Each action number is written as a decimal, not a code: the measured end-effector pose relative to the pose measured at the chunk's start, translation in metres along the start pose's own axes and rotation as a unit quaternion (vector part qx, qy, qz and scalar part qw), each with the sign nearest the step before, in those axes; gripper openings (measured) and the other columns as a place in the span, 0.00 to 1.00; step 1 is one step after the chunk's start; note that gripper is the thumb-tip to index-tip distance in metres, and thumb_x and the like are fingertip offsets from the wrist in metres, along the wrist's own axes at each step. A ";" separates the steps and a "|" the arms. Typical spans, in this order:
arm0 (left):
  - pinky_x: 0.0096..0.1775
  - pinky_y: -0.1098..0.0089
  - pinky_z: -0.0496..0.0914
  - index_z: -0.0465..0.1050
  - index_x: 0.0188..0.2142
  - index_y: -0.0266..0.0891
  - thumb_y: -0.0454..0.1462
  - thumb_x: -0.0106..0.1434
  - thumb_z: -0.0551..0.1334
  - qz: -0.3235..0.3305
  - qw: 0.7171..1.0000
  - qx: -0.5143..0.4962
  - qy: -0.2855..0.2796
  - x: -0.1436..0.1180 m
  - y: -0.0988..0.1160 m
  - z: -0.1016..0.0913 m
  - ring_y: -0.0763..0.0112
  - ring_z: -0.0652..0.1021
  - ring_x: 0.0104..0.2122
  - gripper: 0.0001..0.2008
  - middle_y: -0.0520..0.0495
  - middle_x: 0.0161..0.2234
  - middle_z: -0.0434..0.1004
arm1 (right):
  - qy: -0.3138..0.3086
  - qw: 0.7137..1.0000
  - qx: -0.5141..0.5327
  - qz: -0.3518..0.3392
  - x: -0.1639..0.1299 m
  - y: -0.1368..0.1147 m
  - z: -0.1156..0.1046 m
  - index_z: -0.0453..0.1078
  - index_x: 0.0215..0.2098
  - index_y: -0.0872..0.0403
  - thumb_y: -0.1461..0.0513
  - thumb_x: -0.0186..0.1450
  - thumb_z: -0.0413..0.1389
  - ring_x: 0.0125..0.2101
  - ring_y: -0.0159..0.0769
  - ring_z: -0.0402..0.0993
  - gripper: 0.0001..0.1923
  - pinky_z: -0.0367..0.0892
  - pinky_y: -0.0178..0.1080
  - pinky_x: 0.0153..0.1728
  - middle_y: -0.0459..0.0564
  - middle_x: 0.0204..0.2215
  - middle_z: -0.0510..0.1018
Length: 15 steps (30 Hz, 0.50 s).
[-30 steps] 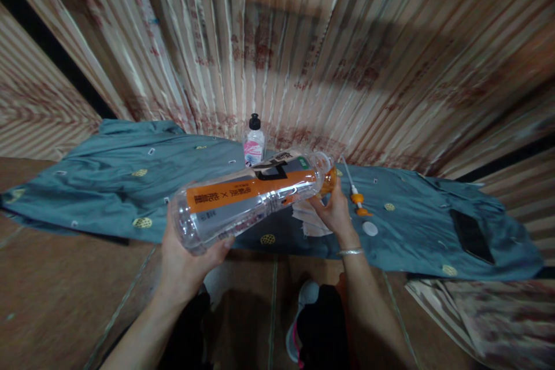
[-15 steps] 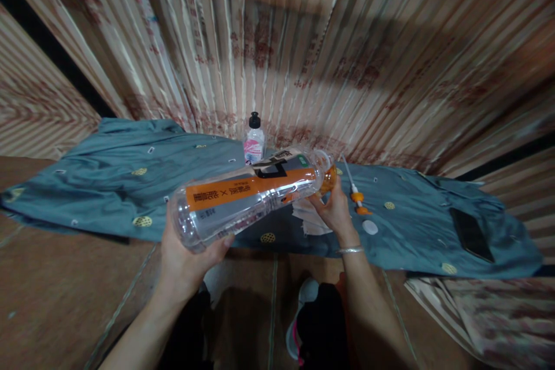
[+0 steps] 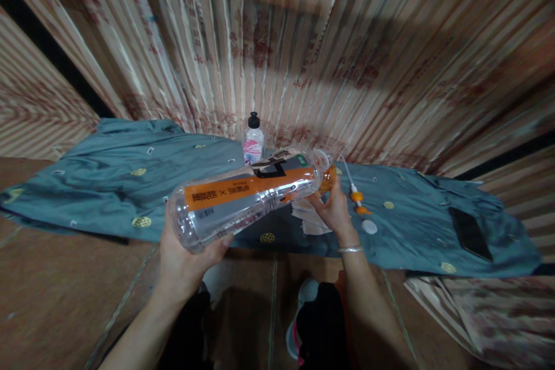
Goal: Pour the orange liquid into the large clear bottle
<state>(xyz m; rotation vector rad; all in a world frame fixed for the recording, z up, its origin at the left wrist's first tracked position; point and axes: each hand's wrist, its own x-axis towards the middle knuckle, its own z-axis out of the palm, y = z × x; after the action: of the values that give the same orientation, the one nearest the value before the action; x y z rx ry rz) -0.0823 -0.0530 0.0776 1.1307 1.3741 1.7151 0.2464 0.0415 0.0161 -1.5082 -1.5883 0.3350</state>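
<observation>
My left hand (image 3: 184,257) is wrapped around the base of a large clear plastic drink bottle (image 3: 249,193) with an orange and grey label. The bottle lies tilted in the air, its base lower left and its neck to the upper right. At that neck, my right hand (image 3: 336,208) grips a small amber bottle (image 3: 327,179), partly hidden by the fingers and the big bottle. The two mouths are close together; whether they touch, or anything flows, I cannot tell. An orange and white pump top (image 3: 357,196) with a long tube lies right of my right hand, beside a white round cap (image 3: 369,226).
A squeeze bottle (image 3: 253,141) with a black cap stands behind the big bottle. Pale tissue (image 3: 310,219) lies under my right hand. A dark phone (image 3: 470,234) rests farther right on the teal cloth (image 3: 99,185). Striped curtain (image 3: 269,40) hangs close behind.
Almost nothing differs. Both hands keep the bottles in nearly the same place, and the view has shifted very slightly.
</observation>
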 end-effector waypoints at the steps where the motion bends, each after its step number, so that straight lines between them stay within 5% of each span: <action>1: 0.56 0.46 0.87 0.81 0.57 0.43 0.49 0.41 0.86 -0.001 1.000 -0.002 -0.001 0.000 0.000 0.000 0.37 0.90 0.54 0.43 0.39 0.54 0.92 | 0.001 1.000 0.000 -0.003 0.000 0.000 0.000 0.62 0.79 0.54 0.51 0.67 0.70 0.60 0.61 0.88 0.46 0.84 0.62 0.61 0.66 0.65 0.86; 15: 0.53 0.51 0.87 0.81 0.58 0.42 0.45 0.44 0.86 0.006 1.000 -0.009 -0.012 -0.001 -0.001 -0.002 0.42 0.91 0.51 0.41 0.39 0.53 0.92 | 0.004 1.000 0.003 -0.007 -0.001 -0.002 -0.001 0.62 0.78 0.54 0.51 0.67 0.69 0.60 0.60 0.88 0.46 0.85 0.61 0.61 0.66 0.65 0.86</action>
<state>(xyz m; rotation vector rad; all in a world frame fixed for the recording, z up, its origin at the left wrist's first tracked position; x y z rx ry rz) -0.0836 -0.0550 0.0765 1.1488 1.3369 1.7135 0.2453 0.0402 0.0176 -1.4915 -1.5901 0.3262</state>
